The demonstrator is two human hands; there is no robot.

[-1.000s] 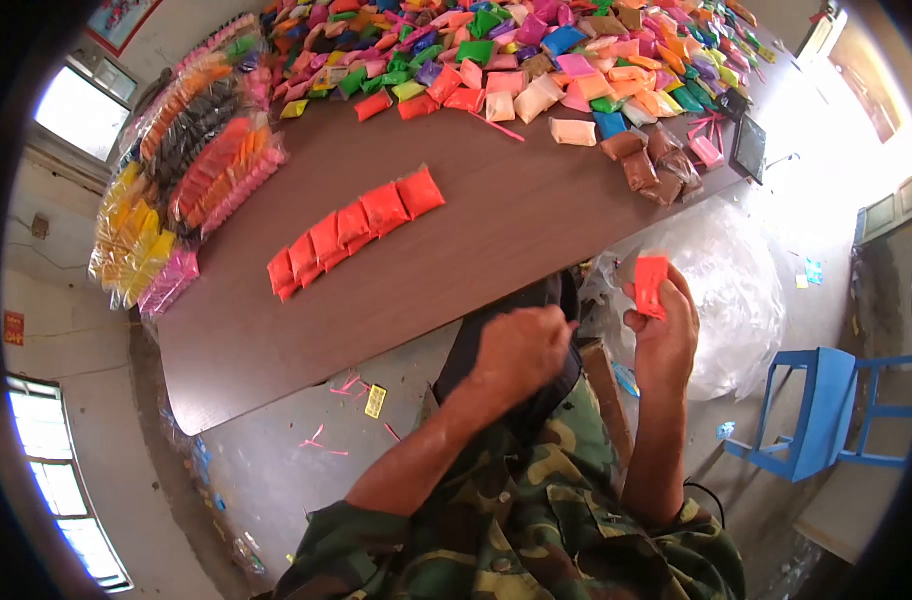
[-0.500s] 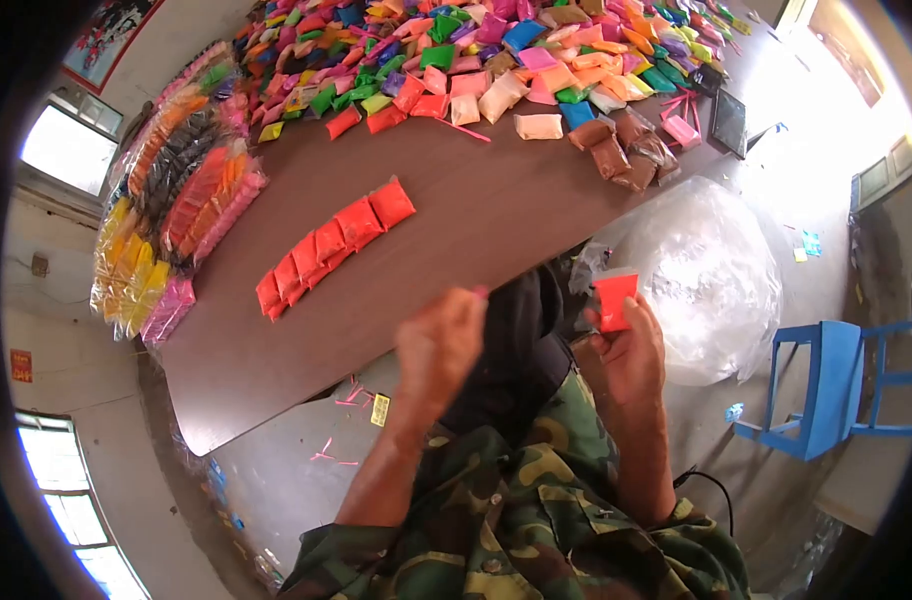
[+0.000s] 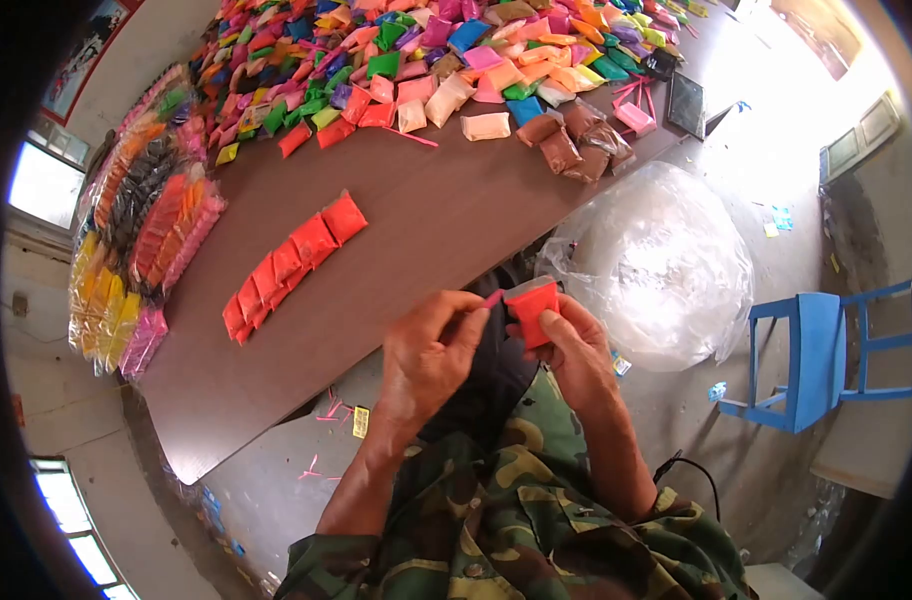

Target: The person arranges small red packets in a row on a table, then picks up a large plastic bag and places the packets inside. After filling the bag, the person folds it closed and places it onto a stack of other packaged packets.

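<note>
My right hand (image 3: 580, 352) grips a small red packet (image 3: 536, 310) with a clear top edge, thumb across its front. Just left of it, my left hand (image 3: 424, 352) pinches a small pink strip (image 3: 493, 298) between thumb and fingertips, its tip close to the packet's upper corner. Both hands are above my lap, at the near edge of the brown table (image 3: 416, 240). On the table, a slanting row of red packets (image 3: 291, 262) lies overlapping, beyond my left hand.
A heap of packets in many colours (image 3: 376, 75) covers the table's far side, with brown packets (image 3: 576, 145) at its right. Bagged packets (image 3: 141, 230) line the left edge. A big clear plastic bag (image 3: 656, 270) and a blue chair (image 3: 816, 360) stand on the right.
My right hand has brought the red packet leftward and tilted it. The left hand, with the pink strip, has come close to it. The view has shifted slightly.
</note>
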